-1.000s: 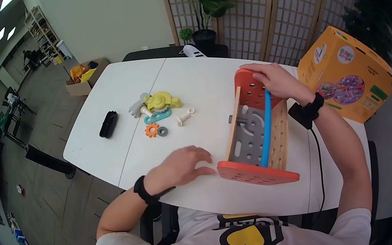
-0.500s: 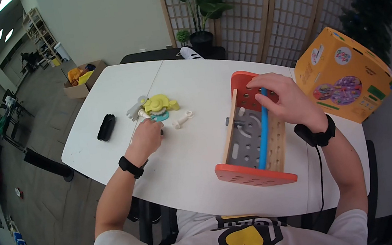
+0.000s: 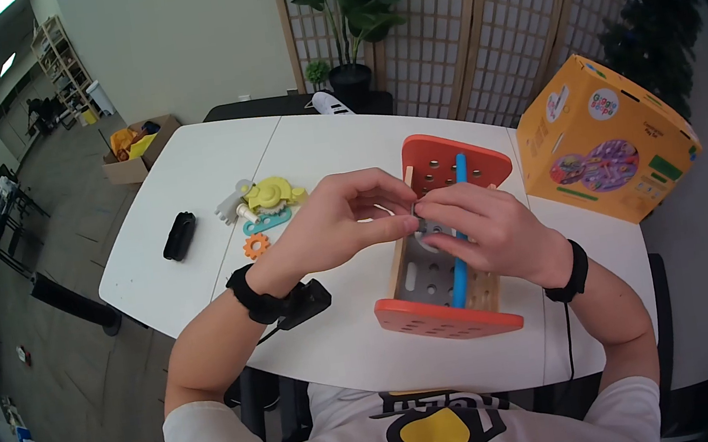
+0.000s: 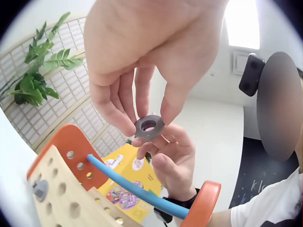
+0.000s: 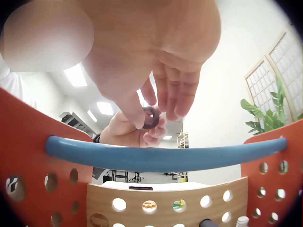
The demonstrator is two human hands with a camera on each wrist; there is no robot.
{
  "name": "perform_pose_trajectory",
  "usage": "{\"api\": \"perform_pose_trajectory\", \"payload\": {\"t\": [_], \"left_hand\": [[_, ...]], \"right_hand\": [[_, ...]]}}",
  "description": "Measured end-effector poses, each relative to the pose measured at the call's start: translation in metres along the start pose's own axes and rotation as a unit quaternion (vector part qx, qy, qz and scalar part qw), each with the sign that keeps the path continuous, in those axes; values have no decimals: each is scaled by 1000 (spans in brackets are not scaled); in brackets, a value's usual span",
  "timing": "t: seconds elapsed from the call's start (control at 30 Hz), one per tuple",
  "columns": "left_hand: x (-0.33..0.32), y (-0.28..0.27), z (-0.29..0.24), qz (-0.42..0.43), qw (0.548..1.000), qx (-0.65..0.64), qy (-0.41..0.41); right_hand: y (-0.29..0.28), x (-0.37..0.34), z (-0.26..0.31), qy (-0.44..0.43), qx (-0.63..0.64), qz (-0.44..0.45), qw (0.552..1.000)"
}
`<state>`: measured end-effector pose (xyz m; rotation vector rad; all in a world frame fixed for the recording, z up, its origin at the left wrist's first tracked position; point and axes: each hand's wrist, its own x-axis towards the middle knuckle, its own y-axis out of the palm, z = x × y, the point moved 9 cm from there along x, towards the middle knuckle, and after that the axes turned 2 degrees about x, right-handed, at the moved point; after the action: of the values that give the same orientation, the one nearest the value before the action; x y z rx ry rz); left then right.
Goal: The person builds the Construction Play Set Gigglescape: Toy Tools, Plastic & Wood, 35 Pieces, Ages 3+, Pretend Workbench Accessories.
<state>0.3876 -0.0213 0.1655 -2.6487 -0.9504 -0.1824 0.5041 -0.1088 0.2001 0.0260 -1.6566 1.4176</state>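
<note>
Above the near-left side of a toy toolbox (image 3: 447, 316), my left hand (image 3: 328, 229) pinches a small grey ring (image 4: 149, 126) between thumb and fingertips. My right hand (image 3: 499, 233) is just across from it, fingers bent loosely, with fingertips close to the ring; its thumb stands apart from the ring in the left wrist view. The toolbox has orange-red end panels, wooden sides with holes and a blue handle bar (image 5: 165, 158), which passes under my right hand. A grey bolt (image 4: 40, 190) sticks out of its wooden side.
Left on the white table (image 3: 187, 171) lie a yellow toy piece (image 3: 270, 193), a turquoise strip (image 3: 267, 222), an orange gear (image 3: 256, 246) and a black case (image 3: 180, 236). A large orange-yellow box (image 3: 606, 134) stands at the back right.
My left hand reached to the loose parts, picked up the grey ring and brought it over the toolbox. My right hand left the far end panel and came toward the left hand.
</note>
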Motion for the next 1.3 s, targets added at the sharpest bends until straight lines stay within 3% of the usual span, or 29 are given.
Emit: {"api": "perform_pose_trajectory", "payload": {"t": [0.17, 0.4, 0.5, 0.6, 0.7, 0.83, 1.03, 1.3], "left_hand": [[14, 9, 6, 4, 999, -39, -12], [21, -10, 66, -32, 970, 219, -101], [19, -13, 96, -43, 957, 249, -140], [19, -10, 115, -43, 957, 233, -168], [19, -6, 129, -41, 961, 201, -184], [18, -5, 130, -42, 963, 179, -196], [16, -2, 131, -50, 962, 160, -216], [15, 0, 129, -54, 961, 158, -219]], "right_hand": [[-13, -7, -7, 22, -11, -52, 998], [-39, -51, -80, 301, 75, -102, 945], [-32, -70, -104, 396, 127, -80, 906], [3, -85, -118, 463, 186, -3, 867], [45, -93, -125, 477, 198, 144, 844], [72, -90, -123, 517, 229, 222, 794], [102, -97, -130, 588, 402, 179, 679], [127, -102, -141, 567, 458, 190, 657]]}}
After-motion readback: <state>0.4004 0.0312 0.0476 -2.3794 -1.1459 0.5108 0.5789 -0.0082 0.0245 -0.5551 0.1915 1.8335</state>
